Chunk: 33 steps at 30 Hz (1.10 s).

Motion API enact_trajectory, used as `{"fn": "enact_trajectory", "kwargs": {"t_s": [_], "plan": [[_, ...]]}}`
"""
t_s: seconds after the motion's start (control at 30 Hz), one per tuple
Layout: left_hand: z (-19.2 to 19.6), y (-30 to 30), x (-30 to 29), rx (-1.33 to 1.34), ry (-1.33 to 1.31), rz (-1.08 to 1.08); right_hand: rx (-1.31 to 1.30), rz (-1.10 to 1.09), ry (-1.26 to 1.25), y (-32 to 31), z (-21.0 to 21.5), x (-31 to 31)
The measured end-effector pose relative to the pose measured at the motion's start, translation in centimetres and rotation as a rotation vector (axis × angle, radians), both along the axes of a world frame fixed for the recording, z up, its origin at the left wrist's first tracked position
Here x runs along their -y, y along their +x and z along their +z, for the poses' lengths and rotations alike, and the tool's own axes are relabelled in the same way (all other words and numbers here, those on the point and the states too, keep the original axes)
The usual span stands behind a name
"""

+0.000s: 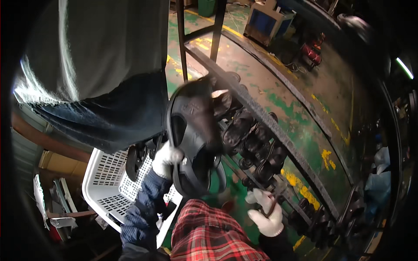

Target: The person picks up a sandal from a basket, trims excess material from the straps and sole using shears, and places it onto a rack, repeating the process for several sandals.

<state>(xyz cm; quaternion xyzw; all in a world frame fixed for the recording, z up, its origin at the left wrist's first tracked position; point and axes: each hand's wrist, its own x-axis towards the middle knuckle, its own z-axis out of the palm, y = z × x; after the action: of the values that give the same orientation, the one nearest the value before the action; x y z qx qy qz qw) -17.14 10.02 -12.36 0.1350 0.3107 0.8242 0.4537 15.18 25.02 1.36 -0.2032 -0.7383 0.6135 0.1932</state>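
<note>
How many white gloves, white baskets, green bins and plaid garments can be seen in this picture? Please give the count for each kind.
White gloves: 2
White basket: 1
Green bin: 1
Plaid garment: 1
Total: 5

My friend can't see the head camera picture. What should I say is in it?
The person's white-gloved left hand holds black footwear. Their white-gloved right hand is near a rack of other dark footwear, and a white basket sits on the left.
</note>
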Motion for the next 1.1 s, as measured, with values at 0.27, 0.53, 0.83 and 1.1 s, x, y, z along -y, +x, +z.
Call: {"fn": "enact_trajectory", "kwargs": {"t_s": [0.27,0.53,0.83,1.1], "plan": [[16.6,-23.4,-23.8,-0.924,-0.509,-0.032,0.189,-0.2,-0.074,1.8,-3.3,3.0],[3.2,-14.4,-14.6,-1.16,-0.412,0.77,0.325,-0.075,0.041,-6.2,-7.1,1.2],[-31.7,-12.4,11.4,-0.777,-1.867,-0.514,0.182,0.234,0.58,-24.7,-24.5,5.8],[-42.8,-22.1,12.2,0.278,-1.204,0.74,0.309,0.231,0.871,-28.0,-28.7,8.4]]}}
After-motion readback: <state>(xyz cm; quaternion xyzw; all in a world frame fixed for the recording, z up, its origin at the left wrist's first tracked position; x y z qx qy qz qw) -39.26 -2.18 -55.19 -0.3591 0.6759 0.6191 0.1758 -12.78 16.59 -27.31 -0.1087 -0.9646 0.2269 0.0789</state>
